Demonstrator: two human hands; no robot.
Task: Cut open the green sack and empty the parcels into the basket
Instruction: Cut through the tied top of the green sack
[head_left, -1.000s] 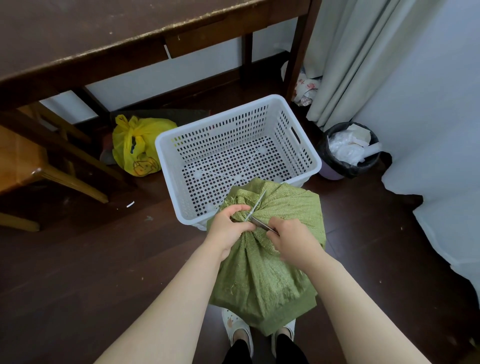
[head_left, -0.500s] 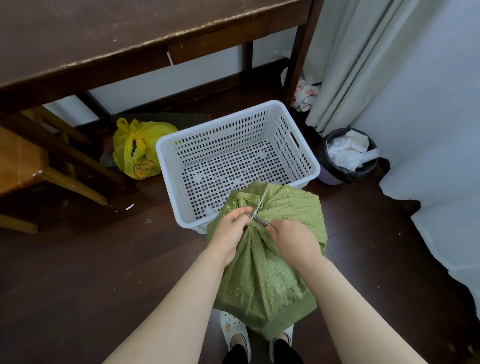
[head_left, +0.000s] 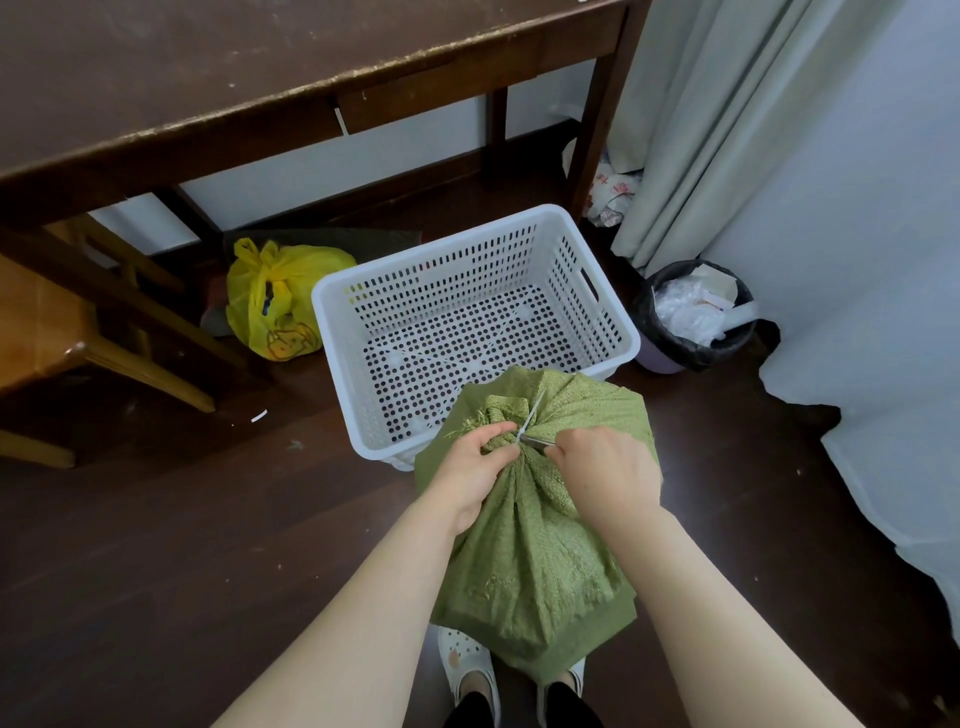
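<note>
Since the earlier frames the scissors (head_left: 531, 427) have closed in on the tie, their blades now at the gathered neck of the green sack (head_left: 530, 545), with both hands drawn closer together there. Left hand (head_left: 475, 475) has its grip clenched around the bunched neck just below the knot, while the right hand (head_left: 605, 470) has its grip closed on the scissors' handles, which its fingers hide. Standing upright on the dark floor (head_left: 182, 545) before the person's feet, the sack leans its top over the near rim of the white basket (head_left: 467, 312), which holds no parcels.
</note>
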